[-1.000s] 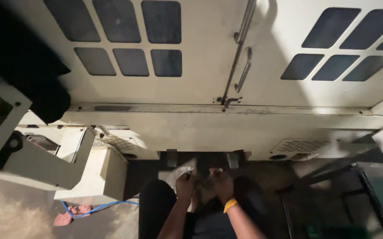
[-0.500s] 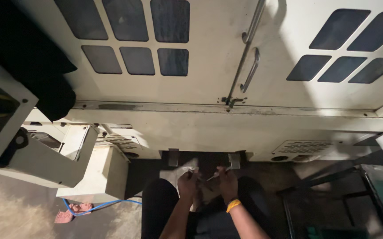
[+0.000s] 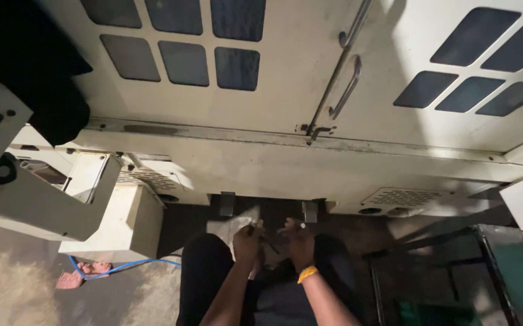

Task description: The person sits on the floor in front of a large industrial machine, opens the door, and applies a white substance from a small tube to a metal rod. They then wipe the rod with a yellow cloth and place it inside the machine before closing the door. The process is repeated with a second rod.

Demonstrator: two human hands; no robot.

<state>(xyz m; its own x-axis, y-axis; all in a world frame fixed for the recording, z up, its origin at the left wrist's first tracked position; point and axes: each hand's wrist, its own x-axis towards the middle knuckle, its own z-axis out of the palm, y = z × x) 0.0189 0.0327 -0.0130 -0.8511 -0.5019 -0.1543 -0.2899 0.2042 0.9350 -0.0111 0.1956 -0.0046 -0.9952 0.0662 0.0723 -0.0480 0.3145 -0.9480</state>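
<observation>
Both hands sit low at the machine's (image 3: 285,163) bottom edge, between two small brackets. The left hand (image 3: 247,240) and right hand (image 3: 298,241) each pinch an end of a thin dark tool (image 3: 269,242).

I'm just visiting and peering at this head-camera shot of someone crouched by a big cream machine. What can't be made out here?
- Thin dark thing between the left hand and right hand: too small and shadowed to identify.
- Fingertips: lost in shadow, so the grip is unclear.
- Recess under the machine: dark, contents hidden.
- Lower right corner: dim and cut off by the frame edge.
- Black shape upper left: no detail visible.
</observation>
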